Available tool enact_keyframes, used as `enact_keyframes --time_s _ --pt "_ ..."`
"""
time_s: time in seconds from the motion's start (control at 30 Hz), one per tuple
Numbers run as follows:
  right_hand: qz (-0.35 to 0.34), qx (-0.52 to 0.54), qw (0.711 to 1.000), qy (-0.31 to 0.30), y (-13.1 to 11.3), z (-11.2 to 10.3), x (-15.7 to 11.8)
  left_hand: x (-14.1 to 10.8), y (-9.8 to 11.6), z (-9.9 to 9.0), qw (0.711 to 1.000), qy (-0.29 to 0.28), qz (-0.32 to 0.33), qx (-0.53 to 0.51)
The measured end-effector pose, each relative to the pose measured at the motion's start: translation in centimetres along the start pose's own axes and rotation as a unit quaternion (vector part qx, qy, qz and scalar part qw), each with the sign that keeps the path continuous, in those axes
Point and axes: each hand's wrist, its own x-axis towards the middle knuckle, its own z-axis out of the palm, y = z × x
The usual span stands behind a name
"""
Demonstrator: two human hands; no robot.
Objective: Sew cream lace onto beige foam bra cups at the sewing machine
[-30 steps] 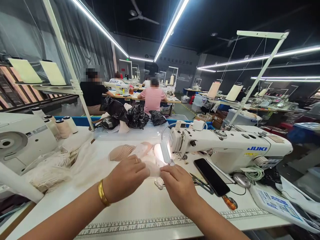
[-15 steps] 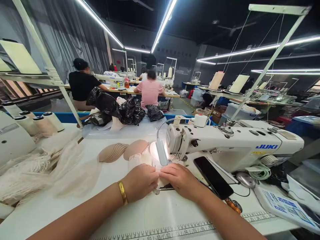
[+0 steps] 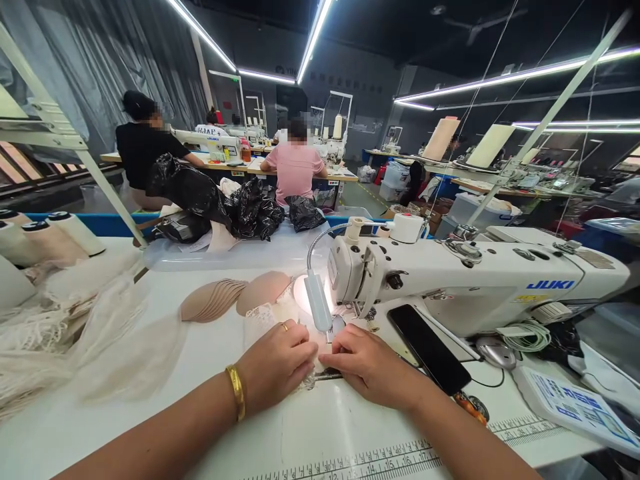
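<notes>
My left hand (image 3: 277,360), with a gold bracelet at the wrist, is closed on pale lace fabric (image 3: 259,320) just left of the sewing machine's needle area. Facing it, my right hand (image 3: 370,365) has its fingers bent and pinched at the fabric's near edge; its fingertips almost meet those of the left. A beige moulded cup (image 3: 265,292) lies behind the lace and seems joined to it. Above the fingertips, a small gooseneck lamp (image 3: 319,303) lights the cloth and partly hides the needle of the white sewing machine (image 3: 450,273).
Stacked beige cups (image 3: 213,300) and sheer cream fabric (image 3: 135,353) lie to the left. A black phone (image 3: 427,350) rests by the machine bed. A printed ruler (image 3: 380,463) runs along the front edge. Black plastic bags (image 3: 255,210) sit behind the table; co-workers sit beyond.
The head view has shifted slightly. My right fingers, flatter before, are now more bent, and my left hand has turned a little. The fabric stays near the needle area.
</notes>
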Motion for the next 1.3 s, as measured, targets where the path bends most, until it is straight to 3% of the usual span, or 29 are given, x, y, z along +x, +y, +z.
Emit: enact_keyframes --time_s 0.7,0.97,1.3 --pt "0.041 0.035 0.998 -0.012 0.0 -0.1 -0.1 0.2 -0.4 1.7 0.994 0.099 0.034 -0.030" --pt "0.073 -0.009 0.997 -0.006 0.1 0.4 0.0 1.6 -0.2 0.6 0.995 0.077 0.053 -0.028" --pt "0.097 -0.043 0.994 0.024 0.9 1.0 -0.3 2.8 -2.0 2.4 0.998 0.061 0.026 -0.018"
